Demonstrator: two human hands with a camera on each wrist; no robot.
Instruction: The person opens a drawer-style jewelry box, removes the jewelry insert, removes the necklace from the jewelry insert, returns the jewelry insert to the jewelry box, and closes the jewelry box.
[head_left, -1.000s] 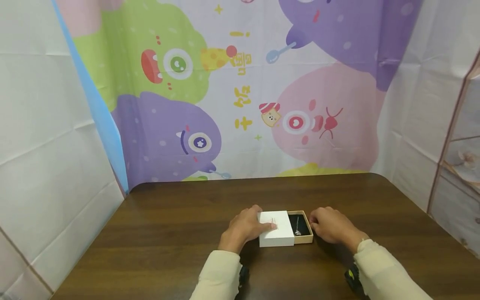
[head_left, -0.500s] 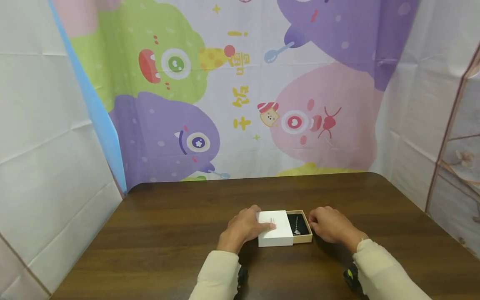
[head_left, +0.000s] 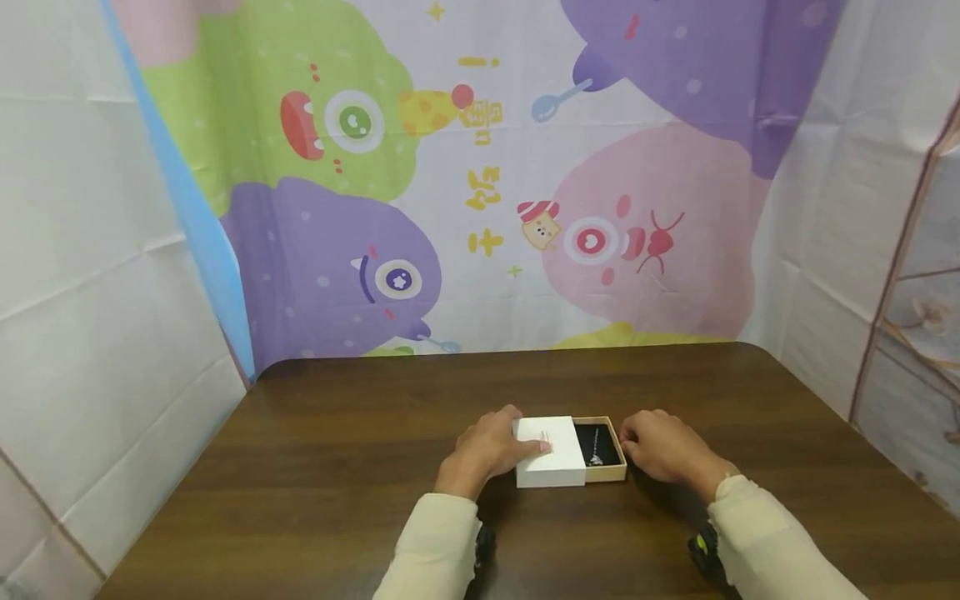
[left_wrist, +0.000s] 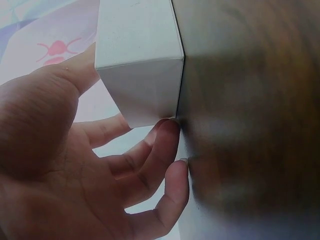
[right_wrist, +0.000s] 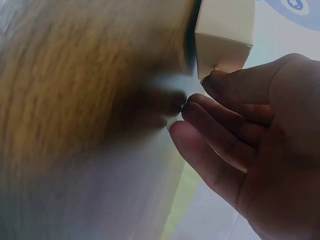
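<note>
A white jewelry box sleeve (head_left: 543, 475) lies on the table, its drawer (head_left: 606, 474) partly out to the right. In the drawer, a silver chain with a pendant (head_left: 596, 457) rests on a black pad (head_left: 609, 442). My left hand (head_left: 486, 450) grips the sleeve from the left, thumb on top and fingers at its far and left sides. At the drawer's right end, my right hand (head_left: 667, 446) has curled fingers. In the right wrist view, its thumb and forefinger pinch a small pull tab (right_wrist: 215, 67), mostly hidden, on the drawer's end face.
The brown wooden table (head_left: 360, 425) extends around the box. Behind it hangs a cartoon curtain (head_left: 487, 300), with pale cloth walls on both sides. Dark straps circle both wrists.
The drawer has slid very slightly farther right out of the sleeve, along with my right hand. My left hand keeps its hold on the sleeve.
</note>
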